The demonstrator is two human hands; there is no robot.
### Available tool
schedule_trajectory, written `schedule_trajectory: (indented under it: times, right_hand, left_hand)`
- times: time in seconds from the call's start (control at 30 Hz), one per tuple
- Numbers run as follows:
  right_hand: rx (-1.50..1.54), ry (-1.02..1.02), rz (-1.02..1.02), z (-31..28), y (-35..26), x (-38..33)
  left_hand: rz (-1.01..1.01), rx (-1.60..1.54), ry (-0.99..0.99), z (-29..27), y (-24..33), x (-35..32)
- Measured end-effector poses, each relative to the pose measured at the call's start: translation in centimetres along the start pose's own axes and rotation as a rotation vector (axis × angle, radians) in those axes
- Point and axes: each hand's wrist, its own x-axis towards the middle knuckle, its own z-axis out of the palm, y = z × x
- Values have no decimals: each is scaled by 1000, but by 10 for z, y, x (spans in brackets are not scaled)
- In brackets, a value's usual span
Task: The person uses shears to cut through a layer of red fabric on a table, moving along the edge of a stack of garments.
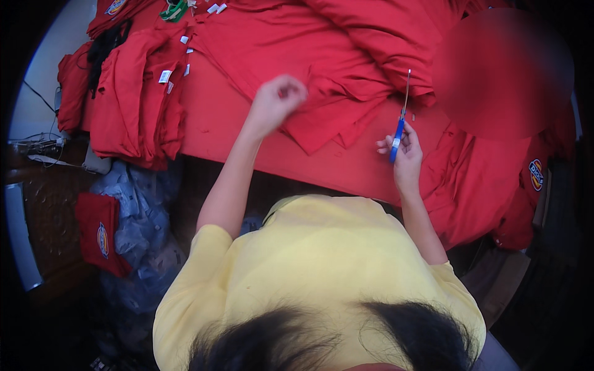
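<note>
My left hand (275, 104) is raised over the red-covered table (216, 123), its fingers curled together and slightly blurred; whatever they may pinch is too small to make out. A spread red garment (334, 99) lies just to the right of that hand. In my right hand (408, 162) is a pair of blue-handled scissors (398, 137), gripped by the handles. The narrow blades point away from me, over the table near the garment's right side.
Folded red garments (139, 99) with white tags are stacked at the left. More red cloth (470, 179) hangs over the table edge at the right. Clear plastic bags (145, 235) and a folded red piece (98, 232) sit below left. A green item (174, 10) lies at the far edge.
</note>
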Motion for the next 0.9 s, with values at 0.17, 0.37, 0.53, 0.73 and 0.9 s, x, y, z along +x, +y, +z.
schedule_trajectory:
  times: [0.17, 0.37, 0.53, 0.73, 0.9]
  right_hand:
    - [-16, -100, 59, 5, 0, -14]
    - [-155, -330, 65, 38, -19, -13]
    - [-685, -644, -441, 69, -17, -13]
    - [-743, -773, -281, 77, 0, -17]
    - [-344, -544, 97, 50, 11, -12]
  left_hand:
    - [-37, 537, -462, 7, 2, -124]
    - [-277, 327, -185, 16, 4, -149]
    - [1, 625, 50, 17, -6, -143]
    - [-120, 427, 205, 20, -3, -126]
    - [-118, 302, 354, 18, -43, -97]
